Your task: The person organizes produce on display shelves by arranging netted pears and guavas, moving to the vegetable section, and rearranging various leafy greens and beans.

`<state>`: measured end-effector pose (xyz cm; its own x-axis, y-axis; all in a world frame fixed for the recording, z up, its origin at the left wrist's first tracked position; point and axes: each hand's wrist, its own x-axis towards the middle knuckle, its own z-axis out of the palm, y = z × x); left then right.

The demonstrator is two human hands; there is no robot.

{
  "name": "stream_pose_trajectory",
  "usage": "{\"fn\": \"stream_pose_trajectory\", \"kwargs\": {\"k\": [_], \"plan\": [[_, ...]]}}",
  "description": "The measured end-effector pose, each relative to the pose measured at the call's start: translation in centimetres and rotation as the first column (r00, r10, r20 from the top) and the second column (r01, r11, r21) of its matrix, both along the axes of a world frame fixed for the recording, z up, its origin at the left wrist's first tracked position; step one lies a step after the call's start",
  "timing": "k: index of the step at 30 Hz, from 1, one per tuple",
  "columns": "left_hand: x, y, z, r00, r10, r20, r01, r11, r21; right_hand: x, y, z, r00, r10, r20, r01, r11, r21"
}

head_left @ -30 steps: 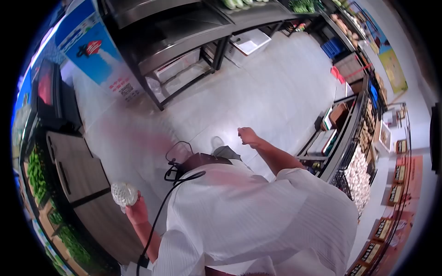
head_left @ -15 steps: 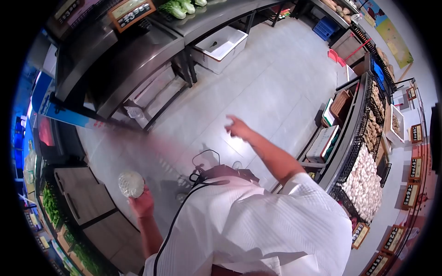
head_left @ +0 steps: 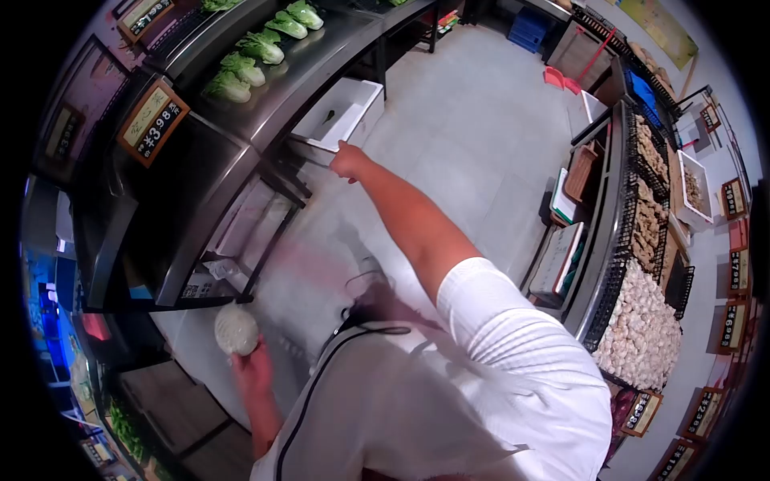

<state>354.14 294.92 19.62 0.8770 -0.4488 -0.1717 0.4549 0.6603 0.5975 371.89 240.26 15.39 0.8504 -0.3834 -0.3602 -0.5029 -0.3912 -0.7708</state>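
Near the lower left, my left hand grips a round, pale item wrapped in clear plastic, holding it from below. My right hand is stretched forward with its fingers curled, close to the front corner of a white foam box under the metal counter. Whether the right fingers touch the box or hold anything small cannot be made out. Above and to the left of that hand, several green leafy cabbages lie in a row on the metal counter.
A price sign stands on the counter at left. To the right, a rack holds garlic and ginger in black baskets. A blue crate and a red dustpan are at the back. Wooden cabinets stand lower left.
The view has turned left, bringing the counter and cabbages closer. My right arm has reached out forward and left, and its fingers have curled. My left hand still holds the wrapped item.
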Motion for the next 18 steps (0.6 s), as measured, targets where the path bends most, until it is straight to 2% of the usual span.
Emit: {"fn": "stream_pose_trajectory", "kwargs": {"k": [1, 2, 4, 8, 10, 11, 13, 14, 18], "plan": [[2.1, -0.5, -2.0, 1.0, -0.007, -0.02, 0.007, 1.0, 0.012, 1.2, -0.4, -1.0, 1.0, 0.027, 0.008, -0.027, 1.0, -0.004], [3.9, -0.9, -3.8, 0.999, -0.009, -0.045, 0.01, 1.0, 0.02, 1.1, -0.9, 1.0, 0.997, 0.051, -0.058, -0.049, 0.998, 0.037], [8.5, -4.0, -6.0, 0.994, -0.05, -0.099, 0.05, 0.999, 0.003, 2.7, -2.6, 1.1, 0.988, 0.083, -0.131, -0.078, 0.996, 0.045], [17.7, -11.7, -6.8, 0.953, -0.3, -0.045, 0.293, 0.948, -0.128, 6.4, -5.3, 1.3, 0.972, 0.099, -0.212, -0.085, 0.994, 0.075], [21.7, -17.3, -6.3, 0.961, -0.273, -0.054, 0.271, 0.962, -0.029, 8.5, -7.9, 2.0, 0.969, 0.1, -0.228, -0.075, 0.991, 0.112], [23.7, -19.5, -5.9, 0.924, -0.379, 0.044, 0.381, 0.923, -0.048, 8.9, -8.7, 2.3, 0.966, 0.121, -0.227, -0.092, 0.987, 0.133], [27.1, -23.2, -6.4, 0.876, -0.48, 0.056, 0.482, 0.876, -0.026, 10.5, -10.6, 3.2, 0.965, 0.158, -0.209, -0.125, 0.979, 0.163], [28.4, -25.5, -5.8, 0.872, -0.484, 0.081, 0.487, 0.873, -0.026, 11.8, -11.3, 2.8, 0.962, 0.132, -0.24, -0.099, 0.984, 0.146], [30.4, -33.8, -4.9, 0.88, -0.471, 0.066, 0.474, 0.88, -0.04, 13.9, -14.6, 3.1, 0.958, 0.227, -0.177, -0.166, 0.937, 0.306]]}}
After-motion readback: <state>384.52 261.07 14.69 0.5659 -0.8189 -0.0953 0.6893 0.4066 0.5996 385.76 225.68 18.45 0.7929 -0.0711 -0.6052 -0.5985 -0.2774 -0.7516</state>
